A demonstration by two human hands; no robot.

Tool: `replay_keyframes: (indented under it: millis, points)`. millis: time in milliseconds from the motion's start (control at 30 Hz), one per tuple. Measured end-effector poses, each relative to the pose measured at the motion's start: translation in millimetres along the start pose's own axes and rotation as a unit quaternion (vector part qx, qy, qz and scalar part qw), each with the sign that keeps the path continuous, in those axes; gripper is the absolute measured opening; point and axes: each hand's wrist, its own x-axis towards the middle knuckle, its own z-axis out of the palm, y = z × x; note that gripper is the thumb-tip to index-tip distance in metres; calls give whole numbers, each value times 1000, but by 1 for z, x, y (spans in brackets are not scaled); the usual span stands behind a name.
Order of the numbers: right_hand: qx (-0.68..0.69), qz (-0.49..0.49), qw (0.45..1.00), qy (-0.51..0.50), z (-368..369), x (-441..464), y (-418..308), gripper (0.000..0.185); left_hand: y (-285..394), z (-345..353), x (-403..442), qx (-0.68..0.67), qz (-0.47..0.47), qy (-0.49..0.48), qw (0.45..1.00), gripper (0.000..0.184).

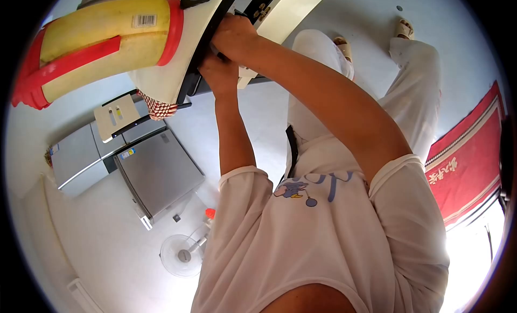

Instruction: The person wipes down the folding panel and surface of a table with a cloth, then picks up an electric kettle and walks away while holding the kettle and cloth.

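White shirt fabric is seen closest, at lower centre. At upper centre, a dark edge strip is positioned, its long axis slanted from lower left to upper right. Left hand and right hand are placed at it, fingers bent; whether anything is gripped cannot be determined, fingertips being hidden. Upper left is occupied by a yellow-and-red cylinder. White trousers are partly covered by the right forearm.

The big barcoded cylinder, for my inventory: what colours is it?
The barcoded yellow cylinder has red ends and a red strip; head view.
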Motion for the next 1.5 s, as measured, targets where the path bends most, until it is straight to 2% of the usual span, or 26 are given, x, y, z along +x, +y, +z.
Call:
replay_keyframes:
  millis: [67,100,167,267,367,500,533,667,700,767,800,900,933,1033,1133,1233,1333,1500]
  points:
    - [31,-4,999,11,-8,3,1,29,13,-5,5,11,52,69,996,38]
    - [62,7,998,24,-10,-21,-6,30,24,-19,-13,46,58,52,996,39]
    - [44,-33,995,87,-8,-25,11,32,25,4,-16,86,72,119,987,40]
    - [52,-40,996,64,-10,-51,25,37,53,21,-48,21,28,58,998,47]
    - [74,-4,993,92,17,-70,48,54,64,44,-62,-5,19,36,999,54]
    - [139,66,984,86,2,-105,55,52,74,38,-73,-36,14,6,999,53]
    - [184,74,979,35,-4,-108,59,50,77,34,-74,-47,17,-4,999,52]
    - [215,5,968,125,6,-115,41,50,66,10,-80,-29,35,24,999,54]
    - [206,12,976,62,-10,-109,30,46,62,3,-80,-23,33,37,999,56]
    - [158,-29,982,98,-4,-91,10,47,47,-16,-73,38,74,85,993,59]
    - [93,-74,970,213,12,-76,3,52,43,-26,-65,94,75,85,989,58]
    - [-31,-82,980,179,35,-41,-18,42,21,-39,-57,246,57,51,966,54]
    - [5,-85,981,176,33,-39,-23,26,16,-38,-56,291,47,33,955,53]
    - [-35,-66,995,67,29,-27,-30,23,16,-31,-48,277,52,57,958,48]
    - [-15,-73,995,67,27,-22,-28,22,15,-27,-37,204,7,9,979,47]
    - [23,-34,989,140,28,-28,-29,11,10,-25,-34,175,46,28,983,44]
    - [32,-64,987,141,28,-35,-22,12,13,-23,-35,162,39,52,985,44]
    - [25,-67,971,228,33,-40,-15,17,18,-18,-32,122,76,60,988,40]
